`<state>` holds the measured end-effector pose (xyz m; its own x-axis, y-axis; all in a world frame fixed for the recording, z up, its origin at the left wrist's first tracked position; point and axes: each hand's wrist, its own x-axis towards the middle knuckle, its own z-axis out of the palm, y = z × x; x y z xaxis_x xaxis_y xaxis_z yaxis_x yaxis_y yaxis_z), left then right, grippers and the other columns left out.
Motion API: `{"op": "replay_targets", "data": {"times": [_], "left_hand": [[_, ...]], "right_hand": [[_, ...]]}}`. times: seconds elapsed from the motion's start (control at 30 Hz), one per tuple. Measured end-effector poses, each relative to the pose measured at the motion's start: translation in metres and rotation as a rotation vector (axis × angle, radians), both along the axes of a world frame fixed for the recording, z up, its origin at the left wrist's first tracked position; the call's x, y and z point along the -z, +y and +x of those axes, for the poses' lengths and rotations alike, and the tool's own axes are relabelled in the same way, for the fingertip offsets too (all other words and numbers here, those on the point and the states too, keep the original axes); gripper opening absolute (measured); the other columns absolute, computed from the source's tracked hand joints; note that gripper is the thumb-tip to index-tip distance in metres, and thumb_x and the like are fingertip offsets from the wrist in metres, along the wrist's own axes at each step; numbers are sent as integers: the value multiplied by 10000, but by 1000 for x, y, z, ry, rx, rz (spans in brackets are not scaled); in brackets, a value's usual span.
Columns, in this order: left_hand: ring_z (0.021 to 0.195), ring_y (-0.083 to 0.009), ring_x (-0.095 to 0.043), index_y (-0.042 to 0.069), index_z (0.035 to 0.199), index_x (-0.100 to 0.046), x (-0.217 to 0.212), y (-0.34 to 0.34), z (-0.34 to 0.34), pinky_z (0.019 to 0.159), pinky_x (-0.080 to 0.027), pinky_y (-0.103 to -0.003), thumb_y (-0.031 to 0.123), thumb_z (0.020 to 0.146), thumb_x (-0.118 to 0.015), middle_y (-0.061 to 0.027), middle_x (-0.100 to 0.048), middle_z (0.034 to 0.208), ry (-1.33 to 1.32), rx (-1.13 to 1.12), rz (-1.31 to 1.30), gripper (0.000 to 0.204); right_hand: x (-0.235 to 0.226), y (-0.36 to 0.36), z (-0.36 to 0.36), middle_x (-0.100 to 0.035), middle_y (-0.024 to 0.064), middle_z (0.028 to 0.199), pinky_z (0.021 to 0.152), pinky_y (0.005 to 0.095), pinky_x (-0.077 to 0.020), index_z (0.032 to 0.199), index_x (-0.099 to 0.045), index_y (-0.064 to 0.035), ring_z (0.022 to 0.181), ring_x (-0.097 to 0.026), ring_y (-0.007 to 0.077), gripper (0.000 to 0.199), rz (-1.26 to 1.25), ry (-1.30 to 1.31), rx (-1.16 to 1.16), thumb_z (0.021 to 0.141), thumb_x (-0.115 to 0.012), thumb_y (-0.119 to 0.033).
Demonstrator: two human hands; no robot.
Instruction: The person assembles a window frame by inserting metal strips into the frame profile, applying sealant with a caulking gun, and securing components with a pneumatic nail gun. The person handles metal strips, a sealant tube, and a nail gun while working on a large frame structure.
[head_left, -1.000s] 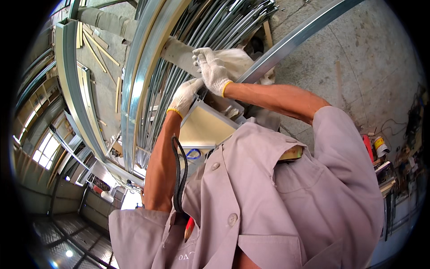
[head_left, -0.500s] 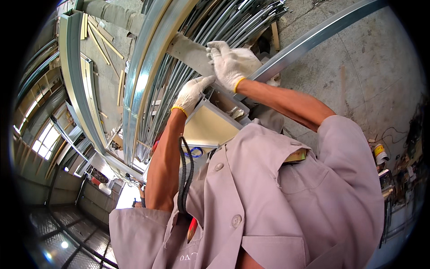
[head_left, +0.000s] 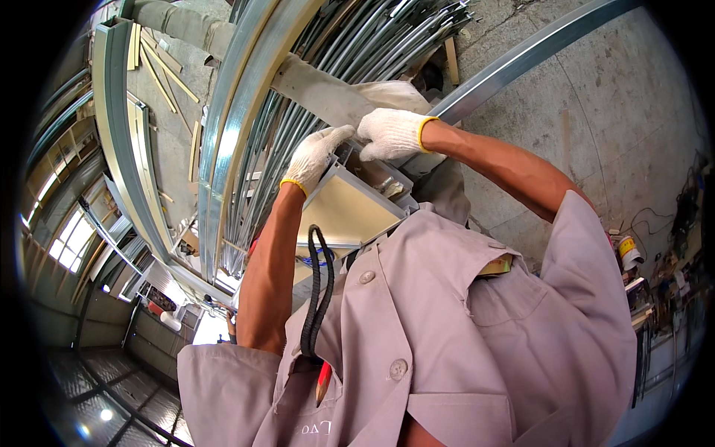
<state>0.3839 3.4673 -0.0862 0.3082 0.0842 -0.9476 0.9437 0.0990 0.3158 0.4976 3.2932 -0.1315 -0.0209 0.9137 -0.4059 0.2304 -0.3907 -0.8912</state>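
Both my hands wear white knit gloves with yellow cuffs. They meet at the far edge of a flat cream panel (head_left: 350, 212) set in a thin metal frame, which I hold tilted in front of my chest. My left hand (head_left: 316, 156) pinches the frame's far left corner. My right hand (head_left: 393, 132) is closed over the far right corner, where small metal fittings (head_left: 383, 179) show under the glove. The near part of the panel is hidden behind my grey shirt.
A bundle of several thin metal tubes (head_left: 357, 45) lies beyond the panel, beside curved galvanized channels (head_left: 231, 112). A long steel beam (head_left: 536, 52) crosses the concrete floor (head_left: 596, 134). Grey cloth (head_left: 328, 93) lies under the hands. A can (head_left: 629, 249) stands at the right.
My right hand has slid right along the panel's far edge and lower in view. My left hand stays at its corner. The view has shifted slightly.
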Motion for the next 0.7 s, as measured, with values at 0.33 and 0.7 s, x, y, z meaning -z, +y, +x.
{"op": "replay_targets", "data": {"times": [0.33,0.7], "left_hand": [[1015,-265,-594,18,1289,-605,7,18,-35,948,-437,-358,497,1041,-412,-168,-664,1126,-287,439,350,573],[1213,-311,-604,15,1268,-623,-59,-17,26,1026,-462,-349,239,1014,-512,-208,-626,1310,-67,248,424,356]], "right_hand": [[1,3,3,-700,241,780,746,455,-559,840,-749,21,751,-701,389,350,-130,177,-4,735,-688,-307],[21,-4,-4,-709,225,789,755,437,-560,913,-749,28,778,-706,373,387,-14,248,31,783,-697,-332]]}}
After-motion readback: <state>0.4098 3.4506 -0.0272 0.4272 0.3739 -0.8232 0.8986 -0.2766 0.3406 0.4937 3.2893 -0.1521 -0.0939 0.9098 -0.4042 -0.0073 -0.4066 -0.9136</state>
